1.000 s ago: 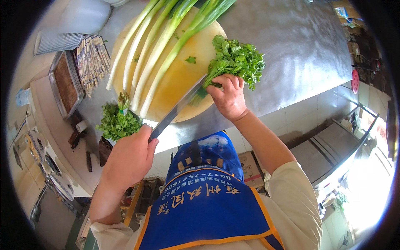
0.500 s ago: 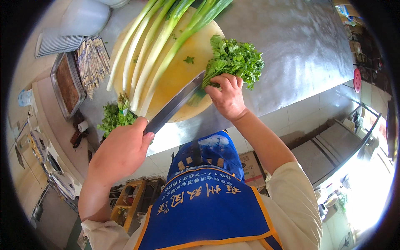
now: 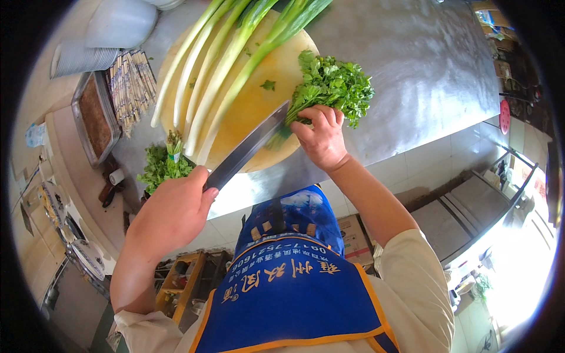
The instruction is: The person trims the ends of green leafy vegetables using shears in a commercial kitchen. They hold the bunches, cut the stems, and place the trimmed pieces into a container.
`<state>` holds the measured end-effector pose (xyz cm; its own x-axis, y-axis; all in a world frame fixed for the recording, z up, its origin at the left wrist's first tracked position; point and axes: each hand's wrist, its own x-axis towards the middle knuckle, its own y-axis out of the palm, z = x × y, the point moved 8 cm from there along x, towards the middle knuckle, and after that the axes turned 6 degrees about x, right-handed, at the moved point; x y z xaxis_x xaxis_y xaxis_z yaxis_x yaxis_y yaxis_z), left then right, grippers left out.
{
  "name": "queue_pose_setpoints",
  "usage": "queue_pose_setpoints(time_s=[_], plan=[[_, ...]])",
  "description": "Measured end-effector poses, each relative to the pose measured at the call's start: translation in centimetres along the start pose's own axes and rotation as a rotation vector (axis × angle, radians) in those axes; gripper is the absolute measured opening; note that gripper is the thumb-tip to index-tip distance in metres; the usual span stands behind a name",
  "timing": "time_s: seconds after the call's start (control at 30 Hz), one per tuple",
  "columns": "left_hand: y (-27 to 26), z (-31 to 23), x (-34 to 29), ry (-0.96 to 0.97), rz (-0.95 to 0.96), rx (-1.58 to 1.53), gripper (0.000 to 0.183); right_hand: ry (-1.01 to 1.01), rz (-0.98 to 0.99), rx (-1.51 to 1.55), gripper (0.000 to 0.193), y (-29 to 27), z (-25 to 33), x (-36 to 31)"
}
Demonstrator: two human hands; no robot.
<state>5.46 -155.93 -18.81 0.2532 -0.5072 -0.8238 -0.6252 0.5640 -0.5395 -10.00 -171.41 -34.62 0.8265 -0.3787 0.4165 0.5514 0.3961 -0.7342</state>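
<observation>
Herb bunch (image 3: 338,85) (gripped) extends beyond the right hand (image 3: 322,138).

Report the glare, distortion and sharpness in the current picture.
In the head view, white glare burns out the lower right and a bright sheen streaks the metal table; in the head view, the fisheye curves the surroundings toward black corners; in the head view, the knife and leafy herbs look reasonably sharp.
</observation>
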Motion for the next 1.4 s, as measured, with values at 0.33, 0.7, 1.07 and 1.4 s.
queue_pose_setpoints(time_s=[0.33,0.7,1.07,1.4], plan=[[0.51,0.59,-0.32,0.001,-0.003,0.000,0.024,-0.005,-0.018,-0.019,0.029,0.00,0.12,0.03],[0.58,0.94,-0.43,-0.001,0.008,-0.016,0.023,0.001,-0.015,-0.029,0.031,0.03,0.18,0.09],[0.24,0.52,-0.20,0.053,-0.061,0.018,0.023,0.002,-0.029,-0.023,0.035,0.08,0.32,0.08],[0.26,0.21,0.17,0.030,0.012,0.055,0.025,0.010,-0.012,-0.038,0.033,0.18,0.32,0.00]])
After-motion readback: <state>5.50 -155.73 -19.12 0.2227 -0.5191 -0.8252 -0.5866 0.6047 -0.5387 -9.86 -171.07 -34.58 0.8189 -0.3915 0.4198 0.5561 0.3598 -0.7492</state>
